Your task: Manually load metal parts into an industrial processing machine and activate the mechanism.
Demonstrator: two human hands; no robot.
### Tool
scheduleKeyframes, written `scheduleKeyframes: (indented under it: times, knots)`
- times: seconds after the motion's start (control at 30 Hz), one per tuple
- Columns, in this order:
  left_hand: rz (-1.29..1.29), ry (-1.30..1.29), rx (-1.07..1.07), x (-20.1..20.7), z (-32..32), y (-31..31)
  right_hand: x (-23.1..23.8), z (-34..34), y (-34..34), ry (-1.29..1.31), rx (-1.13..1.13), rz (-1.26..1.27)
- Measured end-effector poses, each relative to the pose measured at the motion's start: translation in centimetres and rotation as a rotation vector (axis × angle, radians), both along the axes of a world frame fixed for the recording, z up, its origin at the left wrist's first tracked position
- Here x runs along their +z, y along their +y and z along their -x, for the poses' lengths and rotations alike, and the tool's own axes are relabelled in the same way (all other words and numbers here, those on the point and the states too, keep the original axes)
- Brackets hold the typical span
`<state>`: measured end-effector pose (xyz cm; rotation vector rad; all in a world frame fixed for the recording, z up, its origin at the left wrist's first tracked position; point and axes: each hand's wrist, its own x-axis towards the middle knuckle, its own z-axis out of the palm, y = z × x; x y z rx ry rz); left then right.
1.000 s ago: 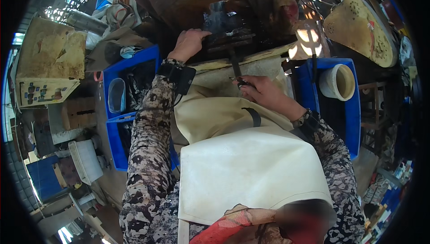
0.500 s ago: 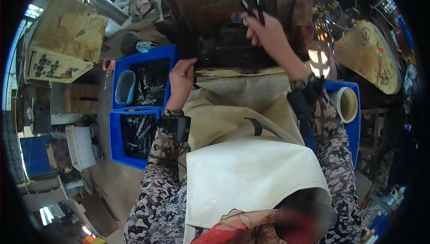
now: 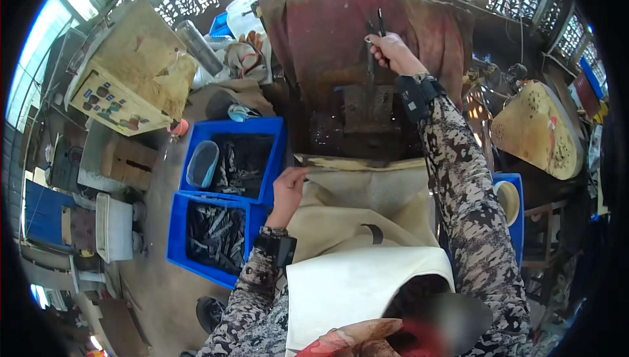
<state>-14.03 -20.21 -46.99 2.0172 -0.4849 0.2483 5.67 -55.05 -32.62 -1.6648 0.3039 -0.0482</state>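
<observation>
My right hand (image 3: pixel 393 53) is raised and reaches far forward, its fingers closed round a slim black two-armed tool (image 3: pixel 381 21). Its exact kind is unclear. Behind the tool hangs a reddish-brown cloth (image 3: pixel 314 36), which drapes over a dark, wet-looking work recess (image 3: pixel 341 131). My left hand (image 3: pixel 288 192) is low at the left end of a worn pale wooden edge (image 3: pixel 360 163), fingers curled together; anything in them is hidden. A beige apron or cloth (image 3: pixel 341 209) spreads from that edge towards me.
Two blue bins (image 3: pixel 278 154) on the left hold several dark and silvery metal pieces, with a clear plastic tub (image 3: pixel 203 164) in one. To the right, a blue bin (image 3: pixel 517 226) holds a cream pot (image 3: pixel 508 201). A stained yellowish cabinet (image 3: pixel 124 69) stands at far left.
My right hand has moved forward and up with the black tool, away from the wooden edge. The view has tilted up, showing more of the hanging cloth and the patterned openings behind it.
</observation>
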Motion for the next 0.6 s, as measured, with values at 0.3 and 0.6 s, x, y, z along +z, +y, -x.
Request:
scheduleKeyframes:
  times: [0.3,0.6]
  knots:
    - [0.048,0.129,-0.086,-0.2,-0.2,-1.7,-0.9,-2.3,-0.5,0.006,-0.03,-0.075]
    - [0.348,0.372,-0.18,3.0,-0.8,-4.6,-5.7,8.6,3.5,-0.149,0.098,-0.173]
